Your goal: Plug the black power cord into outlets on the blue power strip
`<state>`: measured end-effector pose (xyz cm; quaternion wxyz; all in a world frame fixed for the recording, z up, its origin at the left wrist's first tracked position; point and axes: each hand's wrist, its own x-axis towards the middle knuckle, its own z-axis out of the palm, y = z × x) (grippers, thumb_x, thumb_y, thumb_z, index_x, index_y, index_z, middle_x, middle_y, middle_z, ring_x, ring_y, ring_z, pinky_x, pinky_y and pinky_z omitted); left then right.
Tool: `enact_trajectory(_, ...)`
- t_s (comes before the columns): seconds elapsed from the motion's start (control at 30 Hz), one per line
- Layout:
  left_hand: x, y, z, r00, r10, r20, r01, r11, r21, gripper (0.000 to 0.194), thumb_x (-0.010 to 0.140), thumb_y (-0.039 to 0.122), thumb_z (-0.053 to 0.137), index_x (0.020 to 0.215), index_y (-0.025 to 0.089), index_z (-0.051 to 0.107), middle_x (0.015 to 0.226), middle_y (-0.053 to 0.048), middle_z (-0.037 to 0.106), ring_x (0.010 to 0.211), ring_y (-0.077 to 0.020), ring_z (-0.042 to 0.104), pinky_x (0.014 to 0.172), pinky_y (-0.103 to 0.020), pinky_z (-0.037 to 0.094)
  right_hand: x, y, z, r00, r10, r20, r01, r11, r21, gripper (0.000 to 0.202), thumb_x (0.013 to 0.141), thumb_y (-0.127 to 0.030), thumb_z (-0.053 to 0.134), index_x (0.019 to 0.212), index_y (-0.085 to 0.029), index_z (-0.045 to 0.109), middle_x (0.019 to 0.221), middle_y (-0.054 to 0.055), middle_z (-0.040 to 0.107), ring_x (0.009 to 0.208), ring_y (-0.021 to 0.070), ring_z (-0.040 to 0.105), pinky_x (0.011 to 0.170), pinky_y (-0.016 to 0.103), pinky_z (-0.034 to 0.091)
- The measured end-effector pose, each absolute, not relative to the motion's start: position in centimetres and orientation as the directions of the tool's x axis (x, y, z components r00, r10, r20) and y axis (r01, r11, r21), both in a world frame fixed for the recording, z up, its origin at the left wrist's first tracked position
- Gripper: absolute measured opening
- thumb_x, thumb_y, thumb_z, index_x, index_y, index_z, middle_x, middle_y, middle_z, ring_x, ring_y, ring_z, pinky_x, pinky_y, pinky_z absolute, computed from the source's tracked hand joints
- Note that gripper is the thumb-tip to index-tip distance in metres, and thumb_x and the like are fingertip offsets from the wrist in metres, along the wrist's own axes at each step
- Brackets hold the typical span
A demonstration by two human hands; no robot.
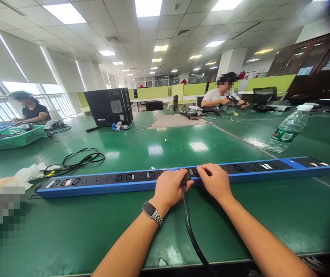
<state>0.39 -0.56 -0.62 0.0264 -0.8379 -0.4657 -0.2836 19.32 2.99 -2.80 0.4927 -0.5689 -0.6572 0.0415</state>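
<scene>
A long blue power strip point(101, 188) with a black socket face lies across the green table point(118, 234). My left hand point(172, 188), with a watch on its wrist, is closed around a black plug at the strip's middle. From this plug a thick black cable point(192, 234) runs down over the table's front edge. Just right of it, my right hand point(215, 181) rests on the strip with its fingers curled; whatever they may hold is hidden. Whether the plug sits fully in a socket is hidden by my left fingers.
A coiled black cable point(81, 159) and crumpled white plastic point(30, 173) lie left. Behind are a green basket point(17, 140), a black computer case point(108, 107) and a tilted water bottle point(290, 129). Two people point(221, 94) point(33, 109) sit farther back.
</scene>
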Motion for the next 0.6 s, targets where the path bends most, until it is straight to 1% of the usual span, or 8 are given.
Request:
enact_trajectory(0.07, 0.11, -0.43, -0.79, 0.373, 0.772, 0.515, 0.802, -0.547, 0.239, 0.032, 0.097, 0.048, 0.050, 0.114, 0.022, 0.061, 0.093, -0.005, 0.075, 0.088, -0.0224, 0.070, 0.079, -0.032, 0.053, 19.31, 2.99, -2.80, 0.134, 0.787, 0.602, 0.706, 0.351, -0.615, 0.033, 0.083, -0.048, 0.049, 0.068, -0.023, 0.065, 0.075, 0.005, 0.070, 0.079, 0.0219, 0.058, 0.076, 0.036, 0.042)
enact_trajectory(0.17, -0.09, -0.46, -0.75, 0.316, 0.806, 0.501, 0.841, -0.482, 0.246, 0.031, 0.098, 0.046, 0.050, 0.115, 0.022, 0.060, 0.092, -0.005, 0.075, 0.087, -0.0225, 0.071, 0.077, -0.031, 0.054, 19.34, 3.00, -2.82, 0.134, 0.788, 0.601, 0.707, 0.349, -0.615, 0.033, 0.083, -0.048, 0.049, 0.069, -0.023, 0.065, 0.075, 0.005, 0.070, 0.079, 0.0218, 0.058, 0.076, 0.035, 0.042)
enact_trajectory(0.3, 0.21, -0.92, -0.37, 0.311, 0.830, 0.464, 0.868, -0.447, 0.218, 0.030, 0.098, 0.045, 0.049, 0.114, 0.021, 0.059, 0.094, -0.006, 0.075, 0.089, -0.0236, 0.071, 0.076, -0.032, 0.054, 19.34, 2.98, -2.79, 0.130, 0.793, 0.595, 0.710, 0.345, -0.614, 0.033, 0.084, -0.047, 0.048, 0.069, -0.023, 0.065, 0.076, 0.005, 0.070, 0.079, 0.0217, 0.058, 0.077, 0.035, 0.042)
enact_trajectory(0.4, 0.37, -1.21, -0.19, 0.287, 0.847, 0.448, 0.881, -0.417, 0.222, 0.030, 0.098, 0.043, 0.050, 0.115, 0.021, 0.059, 0.095, -0.006, 0.075, 0.088, -0.0243, 0.071, 0.074, -0.032, 0.054, 19.30, 2.92, -2.71, 0.128, 0.794, 0.594, 0.709, 0.346, -0.615, 0.033, 0.084, -0.048, 0.048, 0.069, -0.023, 0.065, 0.075, 0.005, 0.070, 0.079, 0.0220, 0.059, 0.077, 0.036, 0.042)
enact_trajectory(0.47, 0.33, -1.20, -0.19, 0.249, 0.860, 0.444, 0.889, -0.385, 0.247, 0.029, 0.098, 0.041, 0.051, 0.116, 0.021, 0.059, 0.094, -0.006, 0.075, 0.087, -0.0237, 0.071, 0.074, -0.031, 0.054, 19.29, 2.88, -2.67, 0.131, 0.795, 0.593, 0.706, 0.345, -0.619, 0.033, 0.083, -0.048, 0.048, 0.068, -0.023, 0.064, 0.075, 0.005, 0.070, 0.079, 0.0223, 0.059, 0.076, 0.036, 0.042)
enact_trajectory(0.6, 0.40, -0.76, -0.29, 0.161, 0.873, 0.460, 0.886, -0.333, 0.323, 0.030, 0.097, 0.040, 0.054, 0.120, 0.021, 0.059, 0.097, -0.006, 0.075, 0.090, -0.0224, 0.070, 0.078, -0.030, 0.052, 19.29, 2.87, -2.65, 0.136, 0.801, 0.583, 0.703, 0.336, -0.627, 0.033, 0.083, -0.048, 0.049, 0.067, -0.023, 0.064, 0.075, 0.005, 0.070, 0.080, 0.0229, 0.059, 0.074, 0.036, 0.042)
